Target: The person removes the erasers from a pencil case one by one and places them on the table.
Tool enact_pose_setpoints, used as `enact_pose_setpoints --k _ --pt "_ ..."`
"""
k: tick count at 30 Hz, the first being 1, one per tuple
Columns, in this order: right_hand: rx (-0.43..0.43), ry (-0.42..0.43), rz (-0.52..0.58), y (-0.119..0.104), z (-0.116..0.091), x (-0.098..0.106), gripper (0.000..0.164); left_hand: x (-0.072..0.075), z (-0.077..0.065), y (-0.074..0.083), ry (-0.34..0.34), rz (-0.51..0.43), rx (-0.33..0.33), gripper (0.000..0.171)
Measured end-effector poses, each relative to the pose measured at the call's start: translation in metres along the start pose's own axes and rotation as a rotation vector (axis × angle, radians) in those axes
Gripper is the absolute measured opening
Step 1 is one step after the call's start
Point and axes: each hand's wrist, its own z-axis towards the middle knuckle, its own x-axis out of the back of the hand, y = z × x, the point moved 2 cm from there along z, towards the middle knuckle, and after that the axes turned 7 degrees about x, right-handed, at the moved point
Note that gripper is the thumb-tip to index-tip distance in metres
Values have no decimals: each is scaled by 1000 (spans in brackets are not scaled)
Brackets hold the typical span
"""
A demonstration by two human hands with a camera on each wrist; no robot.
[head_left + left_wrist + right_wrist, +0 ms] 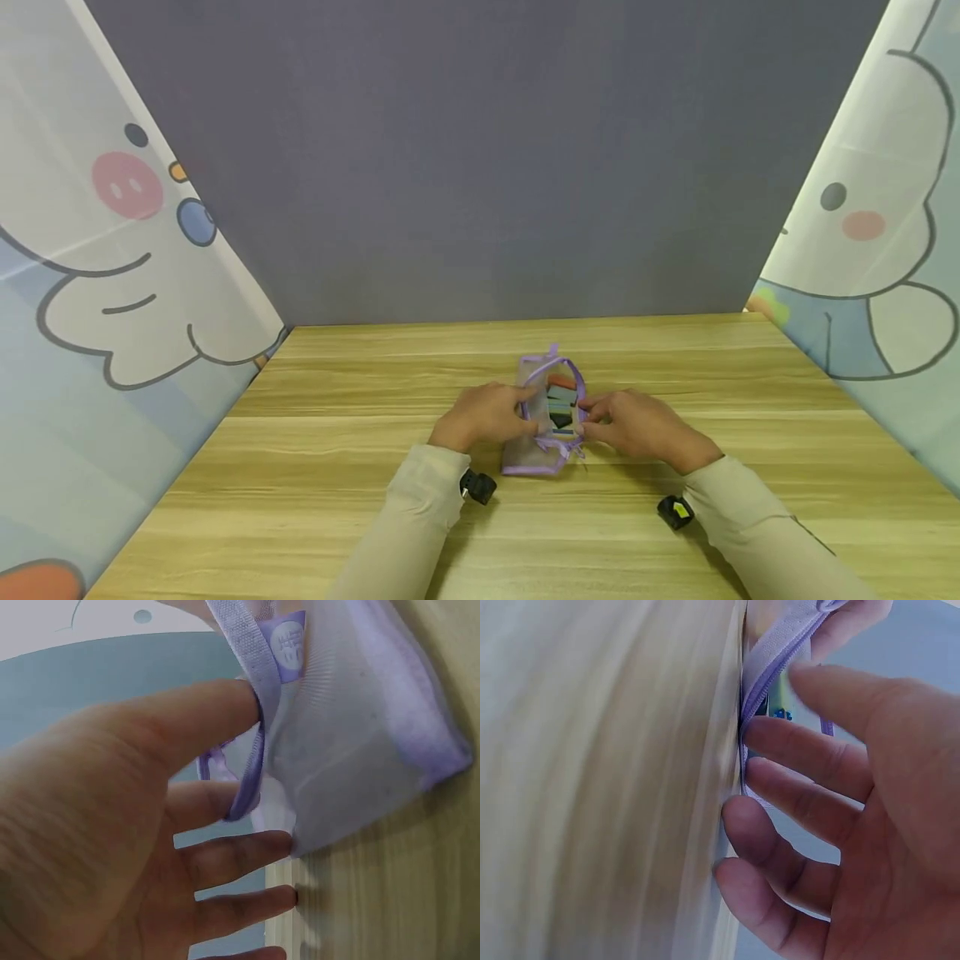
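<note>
A see-through mesh pouch (528,458) with purple trim lies on the table, its zipped mouth spread apart. Inside show several small things, among them an orange-red piece (562,382) and a grey piece (561,393); their kinds are too small to tell. My left hand (487,412) holds the left side of the mouth, thumb and forefinger at the purple band (259,682), the other fingers stretched out. At the opposite side, my right hand (637,425) holds the zip edge (776,667) between thumb and fingers; its lower fingers are bent near the tabletop.
The pouch lies on a wood-grain table (300,467). Behind the table rises a grey panel (480,167). Cartoon-printed sheets stand at the left (60,333) and right sides. Each wrist carries a small black device.
</note>
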Motion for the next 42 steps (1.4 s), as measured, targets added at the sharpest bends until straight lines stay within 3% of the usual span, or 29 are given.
enact_pose_setpoints --k 5,10,15,20,29,35,42 --pt "2 5 -23 -2 2 -1 20 -1 -1 0 4 40 -9 51" --pt "-17 18 -26 -4 4 -3 21 -1 -2 2 53 89 -35 38" --pt "-76 17 -23 -5 3 -5 20 -2 -3 4 93 101 -64 38" --pt "-71 30 -61 -5 3 -6 11 -5 -2 5 108 131 -53 36" --pt "-23 74 -58 -1 -2 -5 10 -6 -2 12 120 217 -77 60" --pt "10 73 -25 2 -1 -6 9 -12 -3 7 47 236 -39 82" --pt "24 72 53 8 2 -6 8 -12 -5 5 16 215 -27 82"
